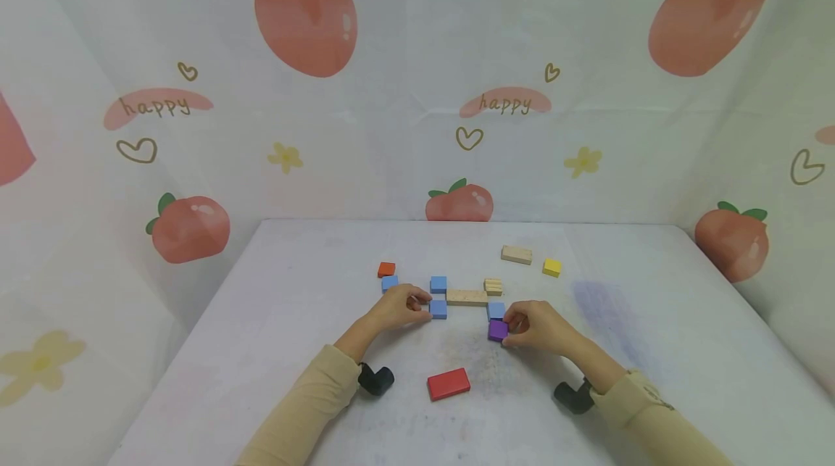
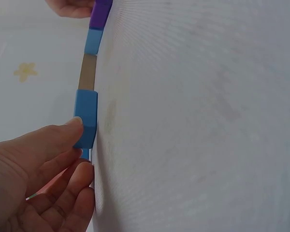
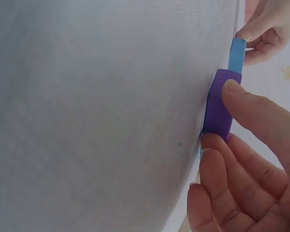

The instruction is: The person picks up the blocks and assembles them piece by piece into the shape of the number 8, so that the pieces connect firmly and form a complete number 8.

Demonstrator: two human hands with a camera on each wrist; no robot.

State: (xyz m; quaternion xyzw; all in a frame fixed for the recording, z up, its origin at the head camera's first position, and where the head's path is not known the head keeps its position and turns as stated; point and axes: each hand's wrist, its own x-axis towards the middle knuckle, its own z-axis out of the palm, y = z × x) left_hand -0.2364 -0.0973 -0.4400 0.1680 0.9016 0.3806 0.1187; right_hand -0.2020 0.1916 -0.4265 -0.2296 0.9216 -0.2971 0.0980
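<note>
In the head view my right hand (image 1: 538,325) pinches a purple block (image 1: 498,331) between thumb and fingers, just on the near side of a blue block (image 1: 496,311). My left hand (image 1: 398,305) holds another blue block (image 1: 438,309) at its left side; the thumb (image 2: 73,126) lies on that block in the left wrist view. A long wooden block (image 1: 466,298) spans between the two blue blocks. Behind the held blue block lies a further blue block (image 1: 438,284). The right wrist view shows the thumb (image 3: 234,89) on the purple block's edge.
A red block (image 1: 449,384) lies nearest the front. Behind the left hand are an orange-red block (image 1: 387,269) and a blue block (image 1: 389,283). Toward the back right lie a ridged wooden block (image 1: 493,287), a plain wooden block (image 1: 517,255) and a yellow block (image 1: 551,267).
</note>
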